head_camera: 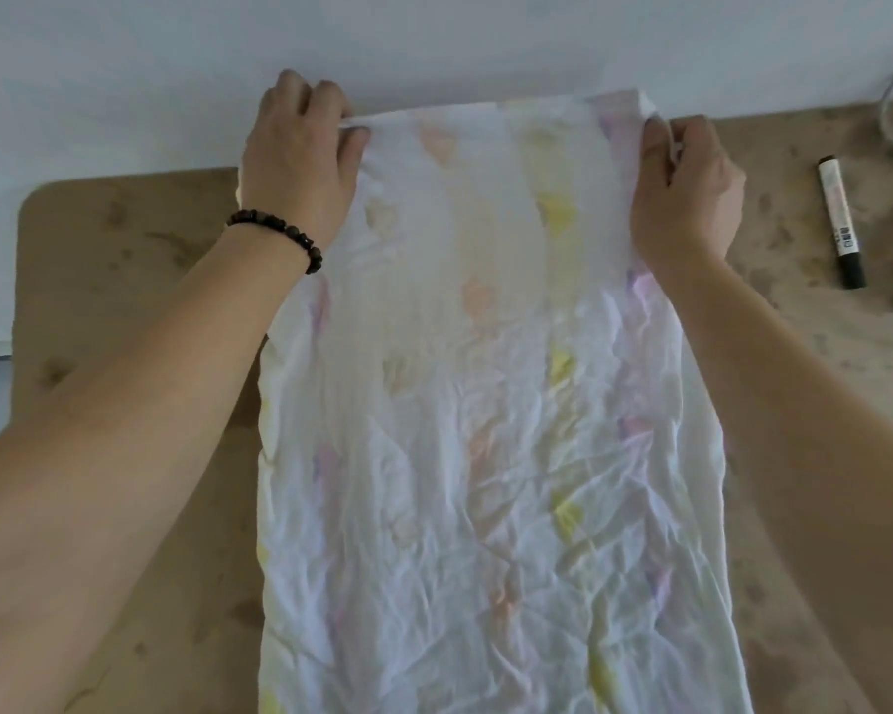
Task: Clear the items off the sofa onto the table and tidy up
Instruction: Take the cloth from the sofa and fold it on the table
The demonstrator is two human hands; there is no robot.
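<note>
Left hand (300, 162) pinches the far-left corner of the cloth (485, 430); right hand (686, 193) pinches the far-right corner. Cloth lies flat down the bench (125, 280) middle, far edge to near edge. Thin, soft, light, wrinkly: best held by corners. Marker (842, 221) at the right edge.
</note>
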